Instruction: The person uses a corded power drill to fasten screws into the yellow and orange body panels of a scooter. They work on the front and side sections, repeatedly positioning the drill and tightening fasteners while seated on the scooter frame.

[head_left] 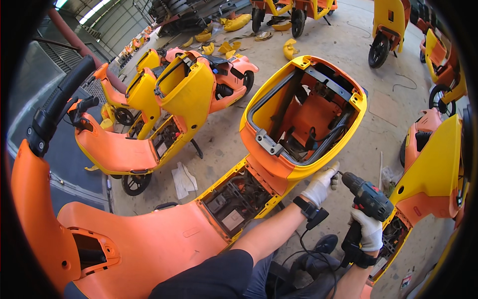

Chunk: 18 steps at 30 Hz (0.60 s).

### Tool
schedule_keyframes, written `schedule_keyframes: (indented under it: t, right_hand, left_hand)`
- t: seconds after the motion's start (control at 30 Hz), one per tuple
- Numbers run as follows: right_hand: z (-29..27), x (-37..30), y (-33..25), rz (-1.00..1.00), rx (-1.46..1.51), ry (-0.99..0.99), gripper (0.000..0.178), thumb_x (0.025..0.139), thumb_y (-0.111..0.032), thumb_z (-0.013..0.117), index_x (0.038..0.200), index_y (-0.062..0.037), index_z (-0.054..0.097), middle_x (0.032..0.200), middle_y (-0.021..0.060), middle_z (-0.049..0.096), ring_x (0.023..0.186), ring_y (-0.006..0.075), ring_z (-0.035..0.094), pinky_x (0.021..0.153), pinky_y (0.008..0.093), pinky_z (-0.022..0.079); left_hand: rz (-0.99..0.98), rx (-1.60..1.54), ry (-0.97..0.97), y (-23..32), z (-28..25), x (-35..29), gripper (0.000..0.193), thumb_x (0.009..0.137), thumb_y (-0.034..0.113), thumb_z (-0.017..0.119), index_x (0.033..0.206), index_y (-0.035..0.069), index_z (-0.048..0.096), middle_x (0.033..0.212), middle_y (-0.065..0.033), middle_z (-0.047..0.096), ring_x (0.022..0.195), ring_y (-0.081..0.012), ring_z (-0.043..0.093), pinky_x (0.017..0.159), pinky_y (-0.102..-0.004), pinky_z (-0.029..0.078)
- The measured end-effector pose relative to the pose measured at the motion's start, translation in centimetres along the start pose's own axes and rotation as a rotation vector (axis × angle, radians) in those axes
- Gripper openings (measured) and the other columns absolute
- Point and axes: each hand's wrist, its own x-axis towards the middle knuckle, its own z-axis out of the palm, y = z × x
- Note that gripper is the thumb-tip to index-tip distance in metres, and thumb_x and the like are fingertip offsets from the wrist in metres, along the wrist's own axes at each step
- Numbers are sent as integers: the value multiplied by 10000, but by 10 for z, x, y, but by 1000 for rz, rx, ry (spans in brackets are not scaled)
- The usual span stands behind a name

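An orange and yellow scooter [149,239] stands before me with its seat removed, so the open yellow rear body shell [303,114] shows a frame and cables inside. My left hand [321,183], in a white glove, rests on the shell's lower right edge, fingers pinching near the drill tip. My right hand [367,228], also gloved, grips the handle of a black and red cordless drill [367,198], whose bit points left at the shell's edge by my left fingers. A black band sits on each wrist, with a cable hanging from the left one.
Another stripped scooter [149,124] stands to the left, a third [433,169] close on my right. More scooters and loose yellow panels [234,22] lie farther back on the concrete floor. A white rag [183,179] lies on the floor. The handlebar [59,104] rises at left.
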Motion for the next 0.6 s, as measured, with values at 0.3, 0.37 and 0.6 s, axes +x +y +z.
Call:
schedule_keyframes:
  t: [0.3, 0.37, 0.6]
  right_hand:
    - [3, -1, -3, 5, -18, 16, 143, 800, -57, 688, 932, -25, 644, 700, 29, 604, 580, 142, 581, 559, 280, 487]
    - [2, 0, -1, 14, -18, 4, 147, 794, -72, 703, 926, -37, 648, 709, 21, 614, 589, 131, 585, 563, 274, 488]
    - [4, -1, -4, -14, 2, 9, 150, 787, -64, 698, 923, -35, 643, 699, 22, 606, 589, 133, 583, 563, 277, 489]
  left_hand:
    - [17, 31, 13, -1, -2, 1, 297, 934, 349, 675, 784, 124, 551, 655, 21, 540, 540, -85, 481, 504, -216, 396]
    - [29, 48, 30, -2, -2, 1, 286, 934, 342, 676, 796, 121, 559, 663, 21, 544, 547, -82, 488, 506, -213, 401]
    - [41, 31, 17, -1, 0, -2, 238, 944, 308, 666, 843, 107, 590, 683, 23, 551, 567, -74, 513, 520, -210, 419]
